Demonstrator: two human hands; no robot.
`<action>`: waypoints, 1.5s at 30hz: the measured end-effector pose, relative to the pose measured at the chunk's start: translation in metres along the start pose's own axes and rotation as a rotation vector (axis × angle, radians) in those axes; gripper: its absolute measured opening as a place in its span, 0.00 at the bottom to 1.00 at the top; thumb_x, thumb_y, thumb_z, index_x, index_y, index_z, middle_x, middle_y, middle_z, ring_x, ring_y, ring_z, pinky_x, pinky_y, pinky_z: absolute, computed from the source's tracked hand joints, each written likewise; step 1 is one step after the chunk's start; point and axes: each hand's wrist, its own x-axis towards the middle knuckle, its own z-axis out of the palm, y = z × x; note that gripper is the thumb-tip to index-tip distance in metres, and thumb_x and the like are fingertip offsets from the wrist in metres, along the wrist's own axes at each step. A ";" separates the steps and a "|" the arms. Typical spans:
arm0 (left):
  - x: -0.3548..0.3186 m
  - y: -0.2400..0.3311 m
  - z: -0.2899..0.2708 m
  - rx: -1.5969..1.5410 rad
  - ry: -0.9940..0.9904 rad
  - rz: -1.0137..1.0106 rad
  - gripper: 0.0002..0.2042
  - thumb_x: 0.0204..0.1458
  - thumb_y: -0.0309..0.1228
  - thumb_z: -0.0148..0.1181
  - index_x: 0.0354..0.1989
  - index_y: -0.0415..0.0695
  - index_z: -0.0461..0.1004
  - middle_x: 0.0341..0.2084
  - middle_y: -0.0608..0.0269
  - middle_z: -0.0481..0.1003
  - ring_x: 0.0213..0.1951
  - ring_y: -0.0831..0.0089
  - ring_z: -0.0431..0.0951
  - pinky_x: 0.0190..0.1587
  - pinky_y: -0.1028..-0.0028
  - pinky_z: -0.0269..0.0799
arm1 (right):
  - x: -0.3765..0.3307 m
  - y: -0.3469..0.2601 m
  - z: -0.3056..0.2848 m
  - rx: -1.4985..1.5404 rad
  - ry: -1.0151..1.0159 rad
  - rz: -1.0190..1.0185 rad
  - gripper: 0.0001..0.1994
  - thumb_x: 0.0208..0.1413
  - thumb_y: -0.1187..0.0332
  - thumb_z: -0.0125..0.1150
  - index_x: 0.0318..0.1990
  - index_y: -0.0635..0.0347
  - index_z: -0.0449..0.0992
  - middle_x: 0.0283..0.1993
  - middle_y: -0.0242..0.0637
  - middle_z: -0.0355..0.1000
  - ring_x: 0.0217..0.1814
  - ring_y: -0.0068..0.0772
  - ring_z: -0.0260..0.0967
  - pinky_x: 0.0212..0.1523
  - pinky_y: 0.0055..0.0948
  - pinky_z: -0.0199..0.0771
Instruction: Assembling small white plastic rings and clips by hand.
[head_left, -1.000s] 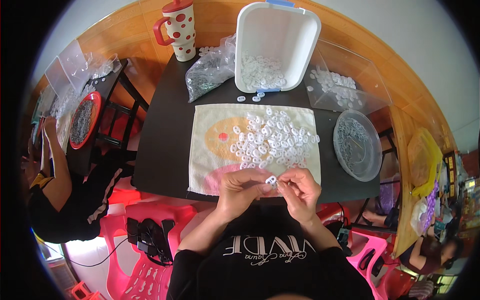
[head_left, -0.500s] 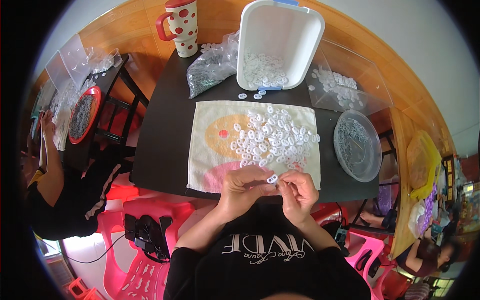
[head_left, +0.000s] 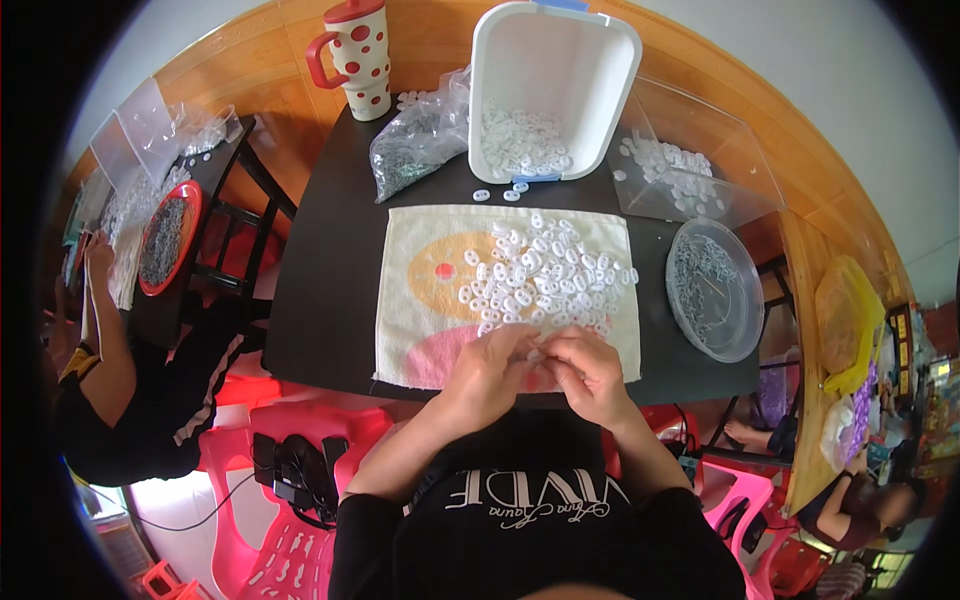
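My left hand (head_left: pixel 488 368) and my right hand (head_left: pixel 585 370) meet at the near edge of a cream towel (head_left: pixel 420 300) with a yellow and pink print. Their fingertips pinch a small white plastic piece (head_left: pixel 536 353) between them. A heap of several small white ring-shaped pieces (head_left: pixel 545 275) lies on the towel just beyond my fingers. The towel rests on a dark table (head_left: pixel 330 280).
A white tub (head_left: pixel 600 90) tipped on its side spills white pieces at the far edge. Beside it are a clear bag of grey parts (head_left: pixel 415 150), a spotted mug (head_left: pixel 355 55), a clear round dish (head_left: pixel 712 288) and a clear tray (head_left: pixel 700 150). Another person (head_left: pixel 110 370) sits on the left.
My hands have moved up onto the towel's near edge and closed together over the small white piece, which showed more plainly between them before.
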 end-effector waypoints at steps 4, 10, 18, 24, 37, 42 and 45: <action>0.003 0.005 -0.004 0.316 -0.044 0.310 0.14 0.44 0.11 0.55 0.41 0.33 0.71 0.32 0.48 0.75 0.32 0.48 0.75 0.34 0.60 0.73 | -0.001 0.010 0.001 -0.185 -0.091 -0.140 0.15 0.40 0.88 0.59 0.39 0.67 0.77 0.38 0.44 0.73 0.37 0.45 0.74 0.35 0.34 0.74; 0.002 0.008 -0.009 0.408 -0.127 0.358 0.10 0.38 0.14 0.54 0.32 0.35 0.70 0.39 0.49 0.75 0.35 0.50 0.75 0.36 0.59 0.74 | -0.011 0.015 0.003 -0.367 -0.189 -0.257 0.15 0.32 0.80 0.61 0.35 0.68 0.75 0.37 0.43 0.69 0.37 0.47 0.69 0.36 0.40 0.71; 0.005 -0.001 -0.009 0.322 -0.059 0.374 0.10 0.38 0.13 0.59 0.33 0.32 0.75 0.31 0.51 0.74 0.30 0.54 0.73 0.31 0.63 0.71 | -0.004 0.009 0.004 -0.455 -0.234 -0.293 0.11 0.34 0.76 0.62 0.31 0.63 0.71 0.34 0.39 0.65 0.34 0.41 0.66 0.35 0.37 0.68; 0.002 -0.004 -0.011 0.385 -0.120 0.376 0.11 0.37 0.14 0.59 0.33 0.31 0.74 0.29 0.52 0.72 0.29 0.56 0.72 0.30 0.64 0.71 | 0.000 0.009 0.003 -0.449 -0.288 -0.312 0.07 0.36 0.72 0.61 0.25 0.60 0.69 0.33 0.38 0.64 0.34 0.39 0.64 0.35 0.36 0.65; 0.006 0.008 -0.013 0.312 -0.108 0.308 0.13 0.43 0.15 0.61 0.39 0.32 0.75 0.37 0.49 0.76 0.36 0.52 0.76 0.38 0.61 0.74 | -0.006 0.013 -0.001 -0.387 -0.220 -0.240 0.09 0.37 0.80 0.61 0.31 0.65 0.74 0.34 0.41 0.67 0.32 0.43 0.66 0.34 0.38 0.68; -0.001 0.000 -0.010 0.350 -0.037 0.286 0.13 0.47 0.18 0.63 0.43 0.34 0.76 0.35 0.50 0.76 0.36 0.52 0.76 0.38 0.61 0.74 | 0.050 -0.015 -0.069 -0.548 0.316 -0.380 0.05 0.49 0.84 0.57 0.32 0.64 0.74 0.30 0.43 0.73 0.30 0.41 0.72 0.30 0.36 0.72; -0.002 0.003 -0.014 0.370 -0.073 0.348 0.13 0.46 0.17 0.64 0.42 0.34 0.76 0.34 0.50 0.76 0.35 0.52 0.76 0.38 0.61 0.73 | 0.115 -0.021 -0.127 -0.735 0.480 -0.272 0.02 0.56 0.80 0.61 0.35 0.65 0.75 0.31 0.39 0.74 0.31 0.29 0.71 0.34 0.27 0.71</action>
